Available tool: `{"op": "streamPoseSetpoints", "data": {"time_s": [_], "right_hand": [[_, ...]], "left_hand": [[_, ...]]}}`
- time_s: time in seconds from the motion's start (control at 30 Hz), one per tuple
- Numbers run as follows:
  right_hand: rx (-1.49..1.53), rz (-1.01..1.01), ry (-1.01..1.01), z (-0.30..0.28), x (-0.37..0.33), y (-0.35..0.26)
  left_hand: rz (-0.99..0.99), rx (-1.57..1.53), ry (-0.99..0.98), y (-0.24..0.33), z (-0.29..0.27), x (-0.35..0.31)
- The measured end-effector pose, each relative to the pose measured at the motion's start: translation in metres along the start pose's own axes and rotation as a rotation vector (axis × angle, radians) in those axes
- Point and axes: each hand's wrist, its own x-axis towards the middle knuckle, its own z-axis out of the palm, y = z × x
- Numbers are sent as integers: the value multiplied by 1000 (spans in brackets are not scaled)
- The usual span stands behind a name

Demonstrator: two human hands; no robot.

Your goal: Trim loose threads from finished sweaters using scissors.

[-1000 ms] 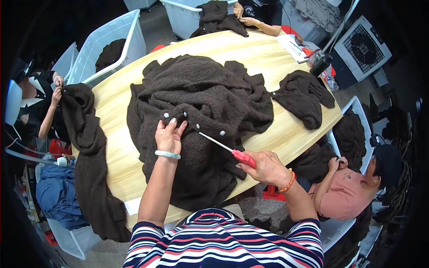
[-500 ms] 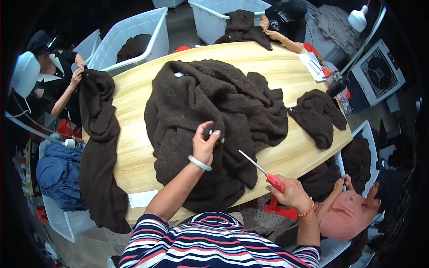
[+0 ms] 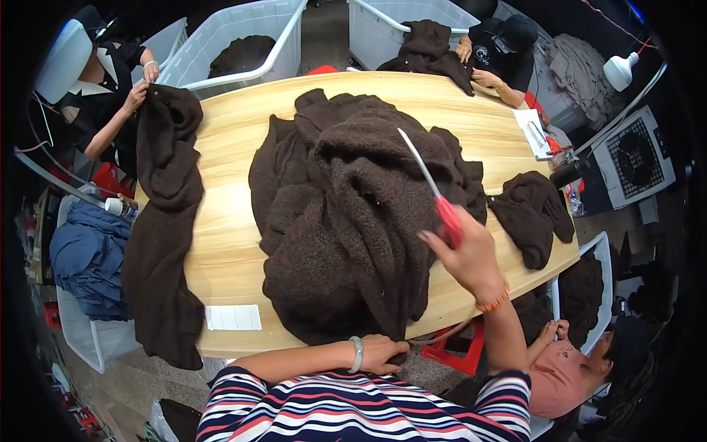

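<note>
Fingers of our right hand (image 3: 471,254) are wrapping tight around red-handled scissors (image 3: 431,188), left hand (image 3: 383,353) is gripping the brown sweater's (image 3: 353,214) hem just below; trimming's barely started.

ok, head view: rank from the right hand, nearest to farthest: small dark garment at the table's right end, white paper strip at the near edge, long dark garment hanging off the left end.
From the right hand:
1. Small dark garment, just to its right at the table's right end.
2. White paper strip, to its left by the near edge.
3. Long dark garment, draped over the far left end.
</note>
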Motion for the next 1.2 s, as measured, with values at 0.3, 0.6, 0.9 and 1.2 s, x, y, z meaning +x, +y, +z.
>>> {"op": "streamPoseSetpoints", "data": {"time_s": [0.3, 0.6, 0.9, 1.2], "right_hand": [[-288, 26, -245, 144, 176, -28], [136, 253, 0, -11, 135, 32], [114, 501, 24, -61, -129, 140], [111, 594, -64, -28, -154, 134]], "left_hand": [[-45, 67, 4, -6, 4, 8], [-144, 60, 498, -20, -42, -92], [-690, -312, 511, -43, -67, -199], [-742, 360, 580, -14, -106, -159]]}}
